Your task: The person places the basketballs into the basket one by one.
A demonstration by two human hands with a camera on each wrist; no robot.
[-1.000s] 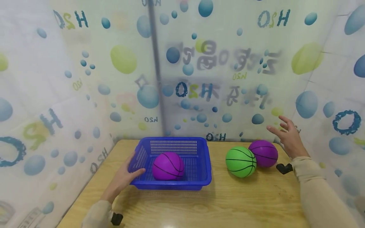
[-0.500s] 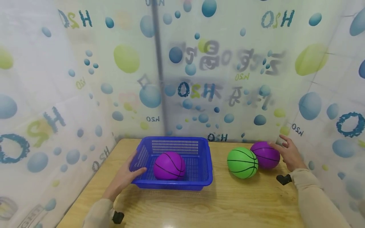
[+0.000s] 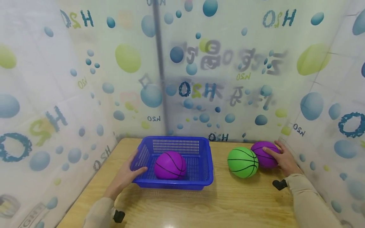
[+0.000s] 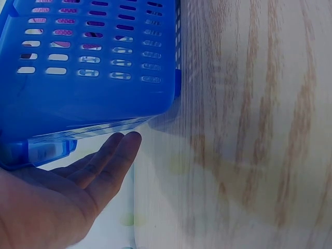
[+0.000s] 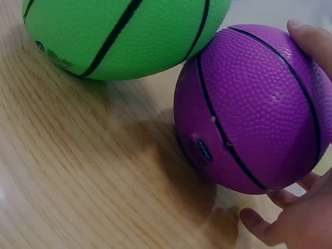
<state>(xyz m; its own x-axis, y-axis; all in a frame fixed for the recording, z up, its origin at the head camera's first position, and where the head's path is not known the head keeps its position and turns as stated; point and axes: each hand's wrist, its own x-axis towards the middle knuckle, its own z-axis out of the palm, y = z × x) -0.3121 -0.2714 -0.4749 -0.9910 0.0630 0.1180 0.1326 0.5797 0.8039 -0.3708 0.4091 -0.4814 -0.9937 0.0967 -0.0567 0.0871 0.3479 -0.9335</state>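
Observation:
My left hand (image 3: 124,174) holds the left side of a blue plastic basket (image 3: 182,183), its thumb over the rim and its fingers along the outside wall. Inside the basket lies a purple basketball (image 3: 170,165). On the right, my right hand (image 3: 285,160) grips a second purple basketball (image 5: 244,109), thumb on its top and fingers around its far side. Against that ball sits a green basketball (image 3: 242,162), which no hand touches. The left wrist view has the basket's slotted wall (image 4: 93,93) just above the fingertips.
A wooden table (image 3: 228,205) bears everything. Patterned curtains (image 3: 199,72) with bubbles and lettering enclose it at the back and both sides. The table's back edge runs close behind the basket and balls.
My right hand has come down from above and right of the far purple basketball and taken hold of it. The left hand stays at the basket, and the head view has shifted slightly.

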